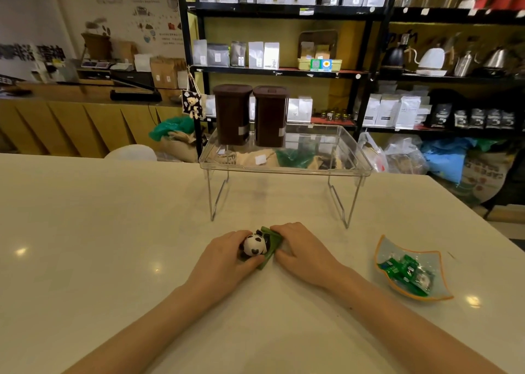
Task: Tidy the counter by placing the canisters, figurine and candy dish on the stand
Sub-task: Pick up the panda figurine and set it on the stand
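Both hands are closing in on the panda figurine (254, 247) on the white counter (113, 231): the left hand (224, 260) is cupping its round body while the right hand (301, 248) is gripping its green base. Two brown canisters (233, 115) are sitting on the clear stand (287, 169), and the candy dish (412, 268) is lying off to the right.

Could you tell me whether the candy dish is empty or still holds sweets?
Not empty: the candy dish holds several green-wrapped candies, piled toward its near side on the counter.
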`<action>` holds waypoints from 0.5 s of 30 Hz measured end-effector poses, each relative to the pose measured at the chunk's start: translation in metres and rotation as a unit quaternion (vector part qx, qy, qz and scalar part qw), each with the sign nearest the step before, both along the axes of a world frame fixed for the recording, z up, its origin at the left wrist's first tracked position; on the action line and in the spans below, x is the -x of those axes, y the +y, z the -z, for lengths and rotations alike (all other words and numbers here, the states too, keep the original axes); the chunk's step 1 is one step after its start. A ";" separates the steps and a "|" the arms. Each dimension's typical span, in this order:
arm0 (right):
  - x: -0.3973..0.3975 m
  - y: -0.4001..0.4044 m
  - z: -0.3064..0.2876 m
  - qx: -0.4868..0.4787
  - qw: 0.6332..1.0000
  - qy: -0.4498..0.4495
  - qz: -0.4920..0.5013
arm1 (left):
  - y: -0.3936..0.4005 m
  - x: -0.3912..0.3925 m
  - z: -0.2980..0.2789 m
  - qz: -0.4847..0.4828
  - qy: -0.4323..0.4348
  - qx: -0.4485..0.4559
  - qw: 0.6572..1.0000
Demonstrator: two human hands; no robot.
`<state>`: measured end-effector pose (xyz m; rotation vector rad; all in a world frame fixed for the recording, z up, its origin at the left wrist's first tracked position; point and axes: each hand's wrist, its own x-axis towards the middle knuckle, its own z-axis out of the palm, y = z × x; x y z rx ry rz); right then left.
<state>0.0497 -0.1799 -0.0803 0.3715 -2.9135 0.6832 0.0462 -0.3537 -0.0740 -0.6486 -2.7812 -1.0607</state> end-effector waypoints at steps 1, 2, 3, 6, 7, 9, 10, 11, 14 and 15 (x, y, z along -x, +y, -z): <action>0.000 0.000 -0.001 0.004 1.000 0.000 -0.001 | 0.001 0.000 -0.002 -0.003 0.002 -0.001 1.000; 0.000 0.000 -0.001 0.010 1.000 -0.002 -0.002 | 0.002 0.000 -0.003 -0.005 0.002 -0.002 1.000; -0.001 0.001 -0.003 0.017 1.000 -0.005 -0.001 | 0.003 0.000 -0.005 -0.005 -0.001 -0.004 1.000; -0.005 0.006 -0.016 0.034 0.999 -0.019 0.007 | 0.005 -0.001 -0.017 0.013 -0.009 -0.005 1.000; -0.008 0.009 -0.023 0.043 0.999 -0.018 0.007 | 0.005 -0.001 -0.023 0.024 -0.006 0.000 1.000; -0.014 0.015 -0.040 0.074 0.997 -0.008 0.000 | 0.008 -0.002 -0.041 0.048 0.008 0.009 0.999; -0.018 0.017 -0.049 0.088 0.996 -0.004 -0.005 | 0.009 -0.002 -0.052 0.056 0.013 0.010 0.998; -0.021 0.021 -0.057 0.097 0.995 -0.002 -0.011 | 0.011 -0.002 -0.063 0.063 0.016 0.013 0.998; -0.029 0.031 -0.083 0.105 0.994 0.022 -0.021 | 0.018 0.001 -0.099 0.090 0.020 0.021 0.996; -0.031 0.034 -0.091 0.110 0.993 0.038 -0.019 | 0.020 0.003 -0.110 0.099 0.022 0.016 0.995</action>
